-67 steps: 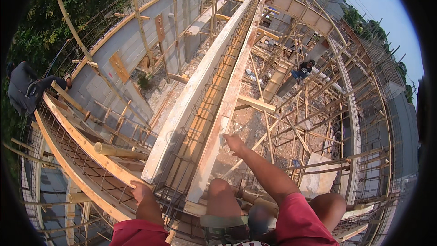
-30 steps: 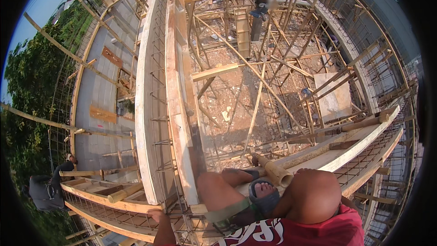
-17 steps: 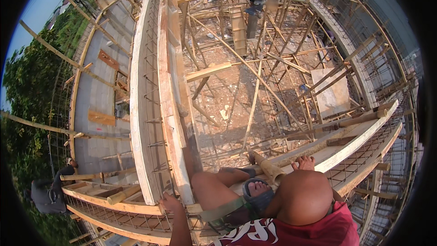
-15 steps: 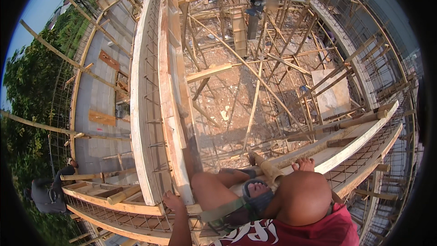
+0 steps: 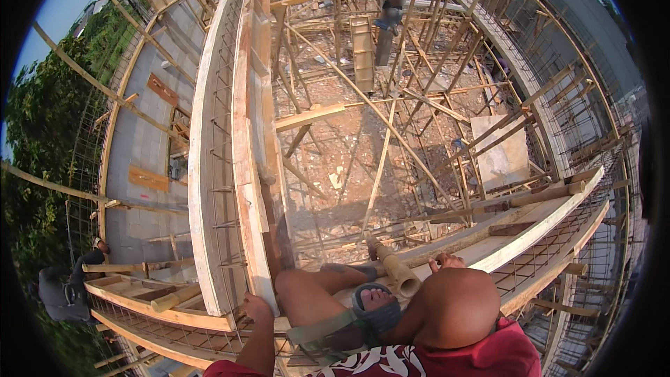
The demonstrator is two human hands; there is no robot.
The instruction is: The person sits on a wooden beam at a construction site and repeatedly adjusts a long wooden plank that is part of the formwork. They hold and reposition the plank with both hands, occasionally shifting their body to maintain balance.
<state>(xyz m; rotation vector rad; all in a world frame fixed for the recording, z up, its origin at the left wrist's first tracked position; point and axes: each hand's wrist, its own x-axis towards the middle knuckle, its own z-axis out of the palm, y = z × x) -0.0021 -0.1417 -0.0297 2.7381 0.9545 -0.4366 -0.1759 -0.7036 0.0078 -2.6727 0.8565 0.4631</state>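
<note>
My left hand [image 5: 259,306] is at the near end of a long wooden formwork board [image 5: 255,255], its fingers bent around the board's edge. Thin steel reinforcement bars [image 5: 224,225] run in the trough beside that board. Beyond my raised knee, my right hand [image 5: 447,262] rests near the pale edge of another formwork board [image 5: 513,250]; its fingers are loosely curled and apart, with nothing visible in them. The knee hides part of that hand's wrist. A thick bamboo pole [image 5: 396,270] lies just left of it, close to my sandalled foot [image 5: 377,301].
Far below is a rubble-strewn floor [image 5: 342,199] crossed by slanting wooden props [image 5: 377,94]. Formwork with steel bars [image 5: 558,251] curves off to the right. At the left edge another person [image 5: 61,293] perches beside the frame. Bamboo rails [image 5: 70,188] line the outer left side.
My left hand has shifted from the trough beside the board onto its end. The fingers of my right hand have lifted and curled. The view has turned slightly.
</note>
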